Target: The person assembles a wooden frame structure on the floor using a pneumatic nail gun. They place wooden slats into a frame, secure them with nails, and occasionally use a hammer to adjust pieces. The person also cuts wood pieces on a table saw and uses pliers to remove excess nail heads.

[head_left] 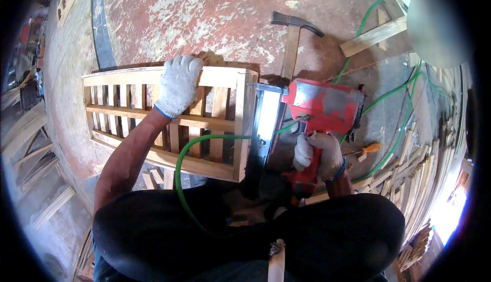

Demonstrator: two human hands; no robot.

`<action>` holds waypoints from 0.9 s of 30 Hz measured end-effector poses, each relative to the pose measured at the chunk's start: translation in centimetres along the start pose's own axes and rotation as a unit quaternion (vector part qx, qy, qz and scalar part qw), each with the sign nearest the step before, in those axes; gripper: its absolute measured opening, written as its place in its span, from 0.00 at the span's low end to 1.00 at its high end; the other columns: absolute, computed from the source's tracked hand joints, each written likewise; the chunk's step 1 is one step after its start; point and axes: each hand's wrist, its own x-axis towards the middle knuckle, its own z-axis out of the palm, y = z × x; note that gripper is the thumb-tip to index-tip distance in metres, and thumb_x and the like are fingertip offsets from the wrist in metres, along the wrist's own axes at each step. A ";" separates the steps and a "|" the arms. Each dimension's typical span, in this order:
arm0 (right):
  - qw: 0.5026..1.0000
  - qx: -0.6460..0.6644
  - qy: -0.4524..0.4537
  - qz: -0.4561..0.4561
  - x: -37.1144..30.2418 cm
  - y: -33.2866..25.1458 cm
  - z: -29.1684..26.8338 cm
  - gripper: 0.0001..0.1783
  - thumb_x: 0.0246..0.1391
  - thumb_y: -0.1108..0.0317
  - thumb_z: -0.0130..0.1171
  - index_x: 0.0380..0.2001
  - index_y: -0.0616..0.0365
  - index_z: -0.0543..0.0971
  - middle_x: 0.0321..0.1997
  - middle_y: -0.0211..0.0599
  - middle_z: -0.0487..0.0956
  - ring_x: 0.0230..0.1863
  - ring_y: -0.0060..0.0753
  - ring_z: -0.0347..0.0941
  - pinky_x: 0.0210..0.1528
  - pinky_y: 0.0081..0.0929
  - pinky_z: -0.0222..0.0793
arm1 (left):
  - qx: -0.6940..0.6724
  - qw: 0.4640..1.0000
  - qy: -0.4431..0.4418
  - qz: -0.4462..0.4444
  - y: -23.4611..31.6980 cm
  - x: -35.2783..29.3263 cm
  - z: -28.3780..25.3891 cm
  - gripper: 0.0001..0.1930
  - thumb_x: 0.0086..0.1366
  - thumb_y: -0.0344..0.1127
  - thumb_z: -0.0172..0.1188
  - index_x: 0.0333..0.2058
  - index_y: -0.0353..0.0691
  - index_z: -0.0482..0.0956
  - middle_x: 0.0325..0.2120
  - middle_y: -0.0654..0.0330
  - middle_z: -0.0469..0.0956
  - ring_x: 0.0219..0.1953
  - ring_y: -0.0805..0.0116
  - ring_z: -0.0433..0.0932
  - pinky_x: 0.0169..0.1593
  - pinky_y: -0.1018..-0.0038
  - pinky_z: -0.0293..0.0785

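Note:
A slatted wooden frame (215, 123) rests on the floor in front of my knees, with crosspieces between its long rails. My left hand (179, 85), in a white knit glove, is closed over the far rail. In my gloved right hand (319, 151) is a red nail gun (325, 103), gripped by its handle. The gun's long magazine (265, 123) lies along the frame's right end; whether its nose touches the wood I cannot tell. A green air hose (192, 149) loops across the frame's near side.
A hammer (293, 41) lies beyond the nail gun. To the right are an orange-handled tool (371, 148), more green hose (404, 85) and a heap of wooden strips (409, 179). A loose board (373, 36) lies at the far right. Wood pieces (53, 208) lie at left.

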 end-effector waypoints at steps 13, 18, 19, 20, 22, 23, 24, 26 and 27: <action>0.989 0.005 0.088 -0.118 0.2 -5.8 -7.5 0.18 0.63 0.51 0.55 0.27 0.53 0.73 0.21 0.30 0.70 0.21 0.35 0.68 0.26 0.37 0.68 | -0.068 0.997 0.016 -0.011 0.5 -1.7 -3.5 0.38 0.56 0.37 0.64 0.67 0.39 0.66 0.63 0.46 0.69 0.67 0.45 0.65 0.72 0.45 0.53; 0.895 -0.265 0.310 -0.180 -2.4 -6.8 -7.1 0.14 0.65 0.57 0.58 0.38 0.58 0.77 0.31 0.32 0.77 0.31 0.37 0.75 0.35 0.36 0.74 | -0.136 0.950 0.114 -0.256 -0.9 -11.0 -5.4 0.34 0.62 0.40 0.65 0.66 0.39 0.68 0.62 0.43 0.70 0.67 0.42 0.66 0.71 0.50 0.59; 0.861 -0.368 0.313 -0.158 -2.4 -8.0 -9.5 0.13 0.65 0.59 0.59 0.37 0.59 0.77 0.33 0.34 0.78 0.33 0.39 0.76 0.38 0.36 0.75 | -0.128 0.924 0.151 -0.328 -1.8 -14.3 -5.0 0.33 0.63 0.39 0.65 0.65 0.38 0.68 0.61 0.42 0.70 0.66 0.41 0.67 0.70 0.52 0.61; 0.780 -0.510 0.326 -0.159 -1.8 -8.5 -7.9 0.13 0.64 0.60 0.60 0.37 0.61 0.77 0.34 0.36 0.79 0.35 0.39 0.77 0.40 0.35 0.75 | -0.091 0.898 0.168 -0.397 -2.3 -18.1 -4.1 0.31 0.64 0.39 0.64 0.65 0.37 0.69 0.60 0.42 0.71 0.65 0.41 0.68 0.69 0.53 0.63; 0.550 -0.747 0.339 -0.156 -2.2 -9.5 -1.9 0.12 0.62 0.64 0.62 0.37 0.64 0.78 0.38 0.39 0.81 0.39 0.40 0.79 0.45 0.34 0.75 | -0.051 0.829 0.176 -0.528 -1.5 -25.2 -2.6 0.29 0.67 0.39 0.63 0.63 0.35 0.70 0.59 0.42 0.73 0.63 0.42 0.70 0.66 0.55 0.66; 0.571 -0.720 0.326 -0.221 -1.0 -9.2 0.7 0.13 0.60 0.65 0.63 0.39 0.65 0.79 0.40 0.42 0.82 0.43 0.42 0.80 0.49 0.36 0.75 | -0.104 0.790 0.175 -0.578 -0.7 -28.0 -1.8 0.27 0.67 0.39 0.63 0.62 0.35 0.71 0.58 0.42 0.74 0.61 0.43 0.72 0.65 0.56 0.67; 0.583 -0.691 0.314 -0.290 0.8 -9.1 2.9 0.14 0.58 0.65 0.65 0.41 0.66 0.80 0.43 0.45 0.83 0.46 0.43 0.80 0.53 0.38 0.75 | -0.159 0.742 0.177 -0.627 0.4 -30.8 -0.4 0.26 0.68 0.40 0.62 0.61 0.34 0.73 0.56 0.42 0.75 0.60 0.45 0.74 0.64 0.58 0.69; 0.493 -0.756 0.184 -0.390 5.9 -7.8 4.8 0.20 0.55 0.67 0.66 0.49 0.65 0.80 0.48 0.53 0.82 0.52 0.50 0.80 0.58 0.42 0.74 | -0.309 0.712 0.118 -0.619 2.6 -33.6 -0.1 0.23 0.68 0.39 0.63 0.57 0.35 0.76 0.53 0.43 0.77 0.54 0.47 0.78 0.58 0.61 0.73; 0.515 -0.767 0.135 -0.359 8.0 -7.5 6.4 0.21 0.56 0.66 0.65 0.51 0.66 0.80 0.49 0.55 0.82 0.53 0.53 0.79 0.58 0.43 0.73 | -0.331 0.741 0.098 -0.576 3.8 -33.2 0.5 0.21 0.68 0.39 0.63 0.56 0.36 0.77 0.51 0.45 0.79 0.51 0.48 0.79 0.55 0.62 0.75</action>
